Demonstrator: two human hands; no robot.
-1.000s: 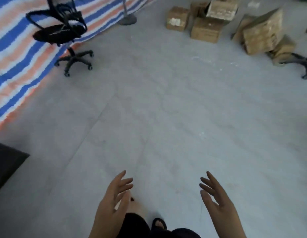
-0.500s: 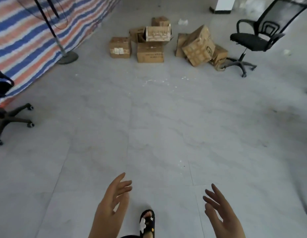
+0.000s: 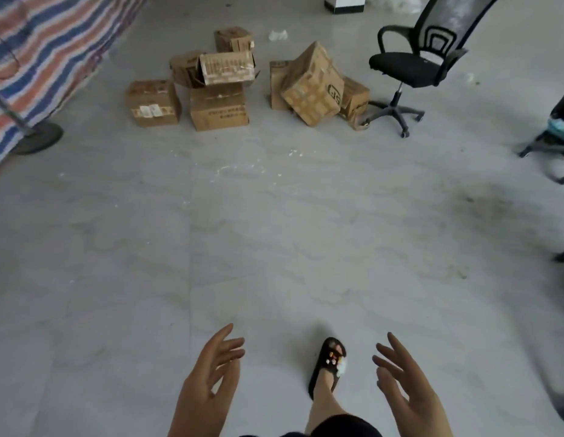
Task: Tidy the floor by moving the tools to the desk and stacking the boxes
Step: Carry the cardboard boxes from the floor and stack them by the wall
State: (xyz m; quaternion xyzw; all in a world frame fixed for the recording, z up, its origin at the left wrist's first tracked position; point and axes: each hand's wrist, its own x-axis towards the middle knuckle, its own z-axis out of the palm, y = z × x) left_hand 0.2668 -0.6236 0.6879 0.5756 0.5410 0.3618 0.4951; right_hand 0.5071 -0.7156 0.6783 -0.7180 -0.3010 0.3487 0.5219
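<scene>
Cardboard brown boxes (image 3: 217, 89), jumbled on the grey floor (image 3: 274, 231), now lie nearer; your left hand (image 3: 208, 380) and right hand (image 3: 406, 383) are spread wide, holding nothing.

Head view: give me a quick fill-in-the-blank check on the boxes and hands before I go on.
1. Both hands, left hand and right hand, hold ____.
2. The cardboard boxes lie on the ____.
3. The tilted box leans beside a black office ____.
4. The person's forward foot wears a black ____.

Missing words: nothing; floor; chair; sandal
</scene>
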